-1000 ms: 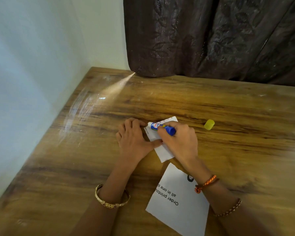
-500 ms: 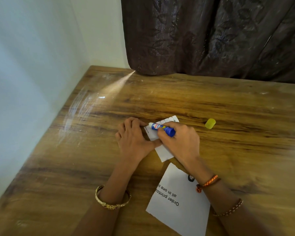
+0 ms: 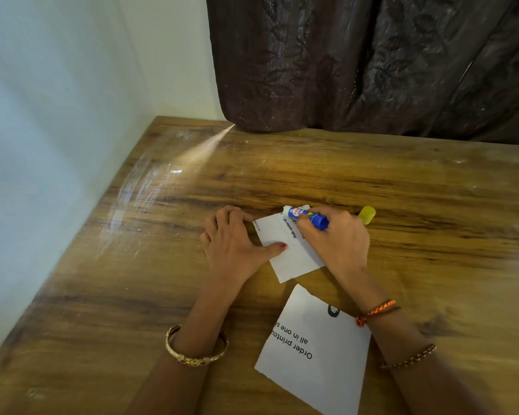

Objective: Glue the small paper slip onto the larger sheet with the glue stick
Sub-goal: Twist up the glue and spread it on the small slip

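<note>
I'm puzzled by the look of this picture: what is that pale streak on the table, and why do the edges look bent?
Head view: the streak is light slipping past the curtain, with glare smears on the wooden table; the wide-angle lens bows the edges and softens the corners.
</note>
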